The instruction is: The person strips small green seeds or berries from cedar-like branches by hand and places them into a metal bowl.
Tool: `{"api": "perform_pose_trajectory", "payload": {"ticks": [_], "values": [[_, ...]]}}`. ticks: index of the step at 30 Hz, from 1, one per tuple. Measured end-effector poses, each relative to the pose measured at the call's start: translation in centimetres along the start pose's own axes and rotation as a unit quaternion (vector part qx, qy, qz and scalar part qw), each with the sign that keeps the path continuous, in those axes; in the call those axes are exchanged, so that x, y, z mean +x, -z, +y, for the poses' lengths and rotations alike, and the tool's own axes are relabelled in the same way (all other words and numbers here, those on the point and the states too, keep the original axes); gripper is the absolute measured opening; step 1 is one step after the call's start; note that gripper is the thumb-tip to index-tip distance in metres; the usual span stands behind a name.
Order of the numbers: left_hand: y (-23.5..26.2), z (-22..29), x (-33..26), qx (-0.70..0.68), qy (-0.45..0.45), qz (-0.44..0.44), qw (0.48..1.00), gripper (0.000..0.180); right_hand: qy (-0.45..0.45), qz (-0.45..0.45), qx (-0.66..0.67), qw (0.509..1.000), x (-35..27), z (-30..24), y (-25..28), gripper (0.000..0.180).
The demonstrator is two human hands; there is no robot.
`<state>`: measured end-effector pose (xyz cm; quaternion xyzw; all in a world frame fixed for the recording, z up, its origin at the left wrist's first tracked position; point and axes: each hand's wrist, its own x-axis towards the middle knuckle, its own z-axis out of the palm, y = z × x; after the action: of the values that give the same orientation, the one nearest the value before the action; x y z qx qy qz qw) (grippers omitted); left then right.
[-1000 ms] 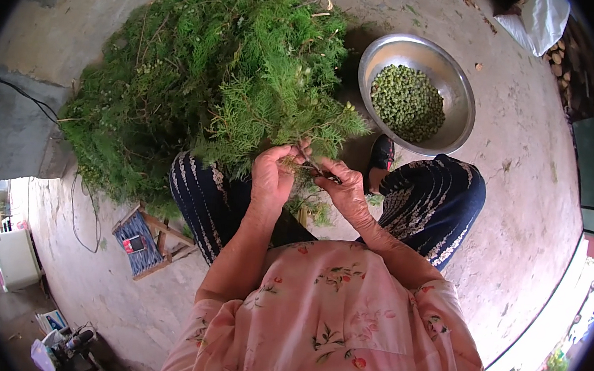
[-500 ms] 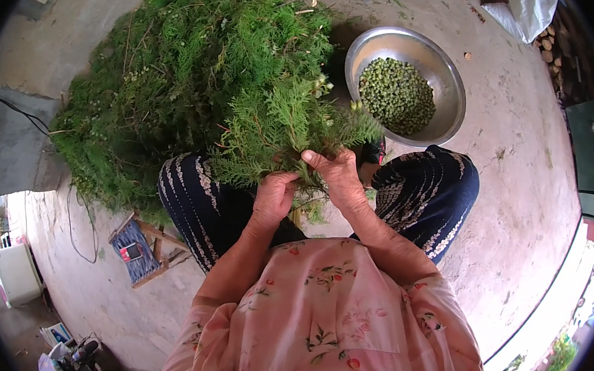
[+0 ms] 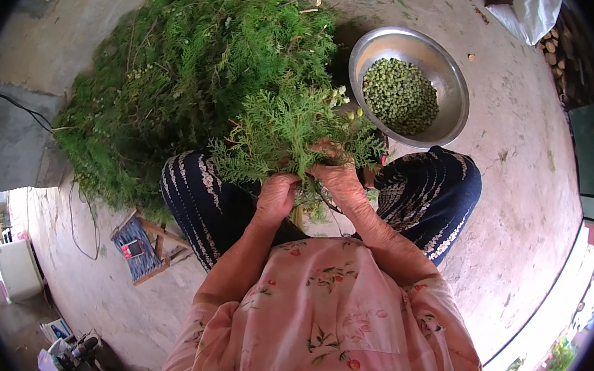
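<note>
Between my knees I hold a leafy green conifer branch (image 3: 285,124) with flat, scaly sprays and a few pale green seed cones (image 3: 338,97) at its far end. My left hand (image 3: 277,194) is closed around the lower stem. Close beside it, my right hand (image 3: 337,175) reaches into the sprays, its fingers partly covered by leaves and bent about the branch. Whether a cone is between those fingers is hidden. Ahead on the right, a steel basin (image 3: 454,121) holds a heap of small round green cones (image 3: 400,95).
A large pile of cut conifer branches (image 3: 173,69) lies to the left, reaching my left knee. A small wooden stool (image 3: 139,249) with a woven top stands behind it. A white sack (image 3: 527,18) and stacked firewood (image 3: 550,49) are at the far right.
My right hand has moved slightly lower and deeper among the sprays, so leaves now cover its fingers. The branch has turned a little in my hands.
</note>
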<state>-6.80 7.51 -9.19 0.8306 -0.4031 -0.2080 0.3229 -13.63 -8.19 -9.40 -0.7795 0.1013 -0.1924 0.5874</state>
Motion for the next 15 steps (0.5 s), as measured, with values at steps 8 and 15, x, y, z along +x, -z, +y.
{"api": "perform_pose_trajectory", "payload": {"ticks": [8,15], "values": [[-1.7,1.1,0.8,-0.653,0.344,0.063,0.672,0.024,0.022,-0.068,-0.236,0.969,-1.6,2.0,-0.4,0.038],[2.1,3.1,-1.7,-0.511,0.29,-0.171,0.79,0.055,-0.113,-0.193,-0.373,0.9,-1.2,-1.0,2.5,0.044]]}}
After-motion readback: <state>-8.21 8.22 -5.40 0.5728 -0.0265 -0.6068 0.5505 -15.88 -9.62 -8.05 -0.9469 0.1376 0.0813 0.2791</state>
